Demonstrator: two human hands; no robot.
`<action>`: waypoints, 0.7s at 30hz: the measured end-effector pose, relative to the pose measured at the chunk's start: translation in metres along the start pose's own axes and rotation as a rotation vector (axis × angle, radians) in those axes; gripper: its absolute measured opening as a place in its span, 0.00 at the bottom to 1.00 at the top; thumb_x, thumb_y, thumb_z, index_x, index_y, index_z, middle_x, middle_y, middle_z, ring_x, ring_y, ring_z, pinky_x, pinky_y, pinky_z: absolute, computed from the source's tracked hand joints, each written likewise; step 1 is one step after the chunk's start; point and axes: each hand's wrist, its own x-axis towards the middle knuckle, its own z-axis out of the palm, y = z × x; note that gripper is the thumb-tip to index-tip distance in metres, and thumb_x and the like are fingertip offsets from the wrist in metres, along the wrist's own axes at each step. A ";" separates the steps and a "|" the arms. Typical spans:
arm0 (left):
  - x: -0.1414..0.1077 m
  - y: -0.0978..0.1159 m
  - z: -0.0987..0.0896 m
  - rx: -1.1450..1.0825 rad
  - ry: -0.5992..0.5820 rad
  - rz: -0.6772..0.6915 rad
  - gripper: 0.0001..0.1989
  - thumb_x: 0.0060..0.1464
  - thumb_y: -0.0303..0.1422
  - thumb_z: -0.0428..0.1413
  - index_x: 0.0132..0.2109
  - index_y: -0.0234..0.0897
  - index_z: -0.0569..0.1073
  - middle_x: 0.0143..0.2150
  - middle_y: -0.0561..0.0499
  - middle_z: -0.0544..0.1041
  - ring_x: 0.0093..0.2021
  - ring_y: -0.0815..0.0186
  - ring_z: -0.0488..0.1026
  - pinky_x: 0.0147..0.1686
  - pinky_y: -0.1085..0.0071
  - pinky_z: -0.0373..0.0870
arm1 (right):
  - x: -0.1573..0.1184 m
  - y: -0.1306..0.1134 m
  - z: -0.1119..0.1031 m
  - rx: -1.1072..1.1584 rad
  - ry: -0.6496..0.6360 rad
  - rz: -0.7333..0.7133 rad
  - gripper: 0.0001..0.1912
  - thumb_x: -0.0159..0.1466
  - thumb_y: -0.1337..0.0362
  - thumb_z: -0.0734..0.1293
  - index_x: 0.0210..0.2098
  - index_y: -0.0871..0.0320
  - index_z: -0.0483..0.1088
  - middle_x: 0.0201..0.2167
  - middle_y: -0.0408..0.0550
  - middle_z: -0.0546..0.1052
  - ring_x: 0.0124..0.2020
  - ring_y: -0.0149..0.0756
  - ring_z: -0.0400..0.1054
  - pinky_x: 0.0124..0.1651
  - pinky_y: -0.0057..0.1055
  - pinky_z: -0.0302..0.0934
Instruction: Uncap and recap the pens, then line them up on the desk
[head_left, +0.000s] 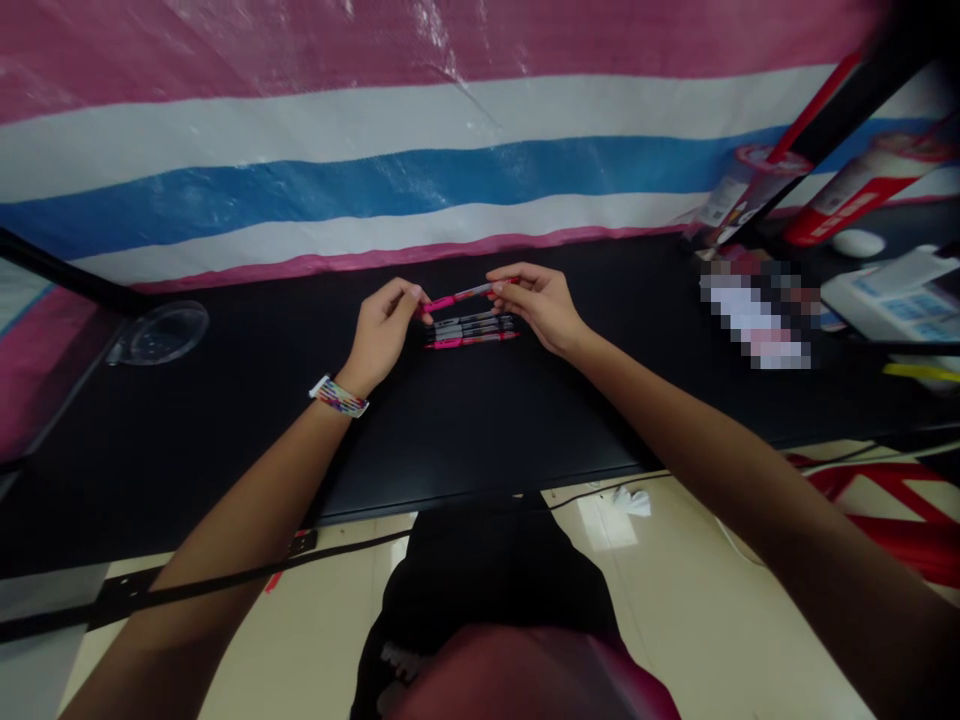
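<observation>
A pink pen is held level between my two hands, just above the black tabletop. My left hand pinches its pink end, and a patterned band circles that wrist. At the pen's red end, my right hand grips it between thumb and fingers. Directly below, several dark-and-clear pens lie side by side, with another pink pen along their near side. My fingertips partly cover the ends of the row.
A clear round lid lies at the left. Back right are a clear cup with a red straw, a red-and-white cup, a white rounded object and papers. Striped sheeting hangs behind the table.
</observation>
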 end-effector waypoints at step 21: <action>0.003 -0.014 0.002 -0.087 0.054 0.018 0.17 0.61 0.44 0.74 0.47 0.42 0.79 0.38 0.52 0.83 0.40 0.64 0.85 0.47 0.67 0.83 | 0.002 0.000 -0.007 0.040 0.021 0.009 0.16 0.57 0.53 0.85 0.42 0.51 0.85 0.36 0.47 0.85 0.36 0.39 0.79 0.48 0.43 0.79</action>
